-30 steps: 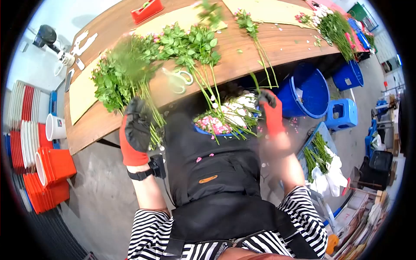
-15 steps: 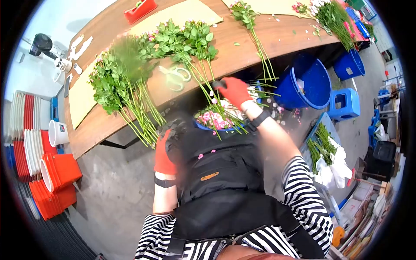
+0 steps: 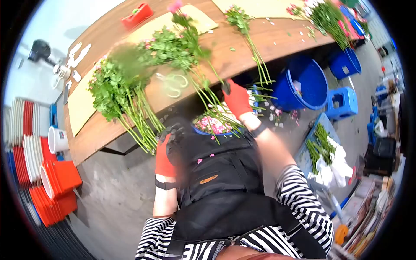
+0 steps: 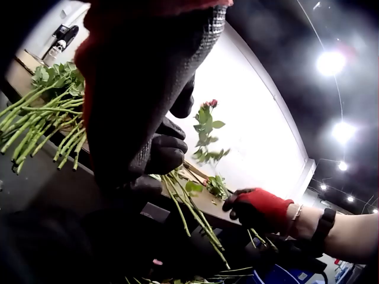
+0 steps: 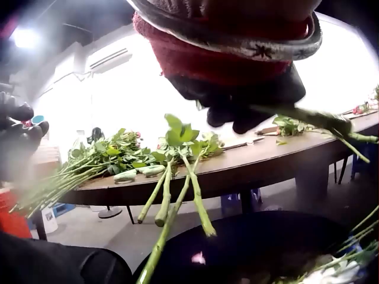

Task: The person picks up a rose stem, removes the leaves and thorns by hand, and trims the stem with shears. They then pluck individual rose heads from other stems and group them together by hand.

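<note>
In the head view, my right hand (image 3: 237, 99), in a red glove with dark fingers, pinches the stem of a rose (image 3: 190, 39) beside the table edge. The rose is raised, its pink bloom pointing away from me; the left wrist view shows this rose (image 4: 207, 127) upright above the glove. My left hand (image 3: 168, 149) hovers near my lap with fingers loosely curled, nothing visible in it. Close to it are the stem ends of a large rose bundle (image 3: 104, 91). A smaller group of roses (image 3: 164, 50) lies mid-table, stems overhanging the edge.
Scissors (image 3: 173, 84) lie between the rose groups on the wooden table (image 3: 225, 45). A petal-filled blue container (image 3: 208, 130) sits before my apron. To the right stand a large blue bucket (image 3: 303, 84) and a blue stool (image 3: 342, 104). More roses (image 3: 238, 19) lie farther along.
My left hand has moved from beside the large bundle to my lap. My right hand swung left to the stems at the table edge and has lifted a rose from the middle group.
</note>
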### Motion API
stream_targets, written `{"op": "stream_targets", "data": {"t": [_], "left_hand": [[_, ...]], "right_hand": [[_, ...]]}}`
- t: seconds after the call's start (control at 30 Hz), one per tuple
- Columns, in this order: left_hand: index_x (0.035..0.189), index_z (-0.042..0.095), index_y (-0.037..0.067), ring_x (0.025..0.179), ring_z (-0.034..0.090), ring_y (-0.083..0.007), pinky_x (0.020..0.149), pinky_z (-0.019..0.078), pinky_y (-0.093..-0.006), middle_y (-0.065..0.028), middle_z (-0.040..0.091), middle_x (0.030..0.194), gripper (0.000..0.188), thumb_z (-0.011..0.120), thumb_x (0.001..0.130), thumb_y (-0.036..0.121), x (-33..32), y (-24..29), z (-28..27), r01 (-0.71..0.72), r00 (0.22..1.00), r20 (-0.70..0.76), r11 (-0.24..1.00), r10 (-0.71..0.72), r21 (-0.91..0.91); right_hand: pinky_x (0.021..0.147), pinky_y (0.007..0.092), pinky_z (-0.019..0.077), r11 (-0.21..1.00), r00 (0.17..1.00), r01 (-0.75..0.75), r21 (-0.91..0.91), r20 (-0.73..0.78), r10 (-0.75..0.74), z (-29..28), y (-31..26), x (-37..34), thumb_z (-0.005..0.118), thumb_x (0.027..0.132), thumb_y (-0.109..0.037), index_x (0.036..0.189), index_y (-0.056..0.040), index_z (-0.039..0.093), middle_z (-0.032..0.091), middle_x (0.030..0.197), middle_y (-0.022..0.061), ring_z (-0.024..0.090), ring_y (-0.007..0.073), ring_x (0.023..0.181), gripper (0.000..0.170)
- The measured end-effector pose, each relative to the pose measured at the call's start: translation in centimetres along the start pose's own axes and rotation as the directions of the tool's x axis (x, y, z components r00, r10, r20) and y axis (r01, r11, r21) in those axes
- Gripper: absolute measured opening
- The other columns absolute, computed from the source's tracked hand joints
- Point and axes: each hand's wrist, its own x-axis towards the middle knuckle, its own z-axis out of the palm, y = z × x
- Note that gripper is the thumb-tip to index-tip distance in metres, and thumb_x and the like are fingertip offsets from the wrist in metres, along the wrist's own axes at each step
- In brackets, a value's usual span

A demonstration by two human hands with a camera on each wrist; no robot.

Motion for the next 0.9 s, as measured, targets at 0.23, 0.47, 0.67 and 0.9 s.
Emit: {"op": "stream_targets", "data": {"t": [0.23, 0.47, 0.67, 0.9], "left_hand": [[0.121, 0.061, 0.000, 0.096, 0.064, -0.0148, 0.084, 0.0516, -0.0257, -0.0072, 0.067, 0.108, 0.028, 0.056, 0.094, 0.005, 1.8, 1.1, 1.0, 0.119, 0.990, -0.044, 0.963, -0.133, -0.242], [0.125, 0.058, -0.003, 0.101, 0.065, -0.0186, 0.088, 0.0535, -0.0309, -0.0118, 0.067, 0.116, 0.032, 0.058, 0.095, 0.009, 4.9, 5.9, 1.5, -0.176, 0.978, -0.147, 0.966, 0.150, -0.190], [0.136, 0.049, 0.001, 0.115, 0.059, -0.0175, 0.097, 0.0473, -0.0328, -0.0097, 0.060, 0.129, 0.041, 0.053, 0.100, 0.020, 5.0, 7.0, 1.0, -0.605, 0.795, 0.095, 0.794, 0.599, 0.054], [0.127, 0.055, 0.003, 0.112, 0.058, -0.0146, 0.091, 0.0486, -0.0299, -0.0073, 0.060, 0.124, 0.032, 0.059, 0.096, 0.012, 2.2, 6.4, 2.0, -0.417, 0.898, -0.062, 0.888, 0.435, 0.195]], "right_hand": [[0.075, 0.0438, 0.0512, 0.935, 0.986, 0.162, 0.317, -0.099, -0.137, 0.0, 2.0, -5.1, 0.066, 0.085, -0.015, 0.114, -0.0076, 0.063, 0.069, 0.094, 0.0194, 0.066, 0.0389, 0.089, 0.030], [0.078, 0.0391, 0.0513, 0.903, 0.909, 0.363, 0.231, -0.302, -0.289, -2.5, 1.4, -11.1, 0.071, 0.081, -0.006, 0.113, -0.0026, 0.066, 0.069, 0.097, 0.0176, 0.067, 0.0344, 0.089, 0.033], [0.081, 0.0417, 0.0482, 0.858, 0.851, 0.514, -0.022, -0.113, -0.513, -1.2, 5.1, -14.4, 0.077, 0.071, -0.007, 0.114, -0.0049, 0.065, 0.066, 0.098, 0.0136, 0.062, 0.0351, 0.090, 0.045], [0.101, 0.0404, 0.0428, 0.831, 0.962, 0.213, 0.514, 0.040, -0.271, -3.3, -0.1, -13.7, 0.079, 0.066, -0.008, 0.134, -0.0018, 0.052, 0.059, 0.127, 0.0152, 0.056, 0.0306, 0.118, 0.072]]}}
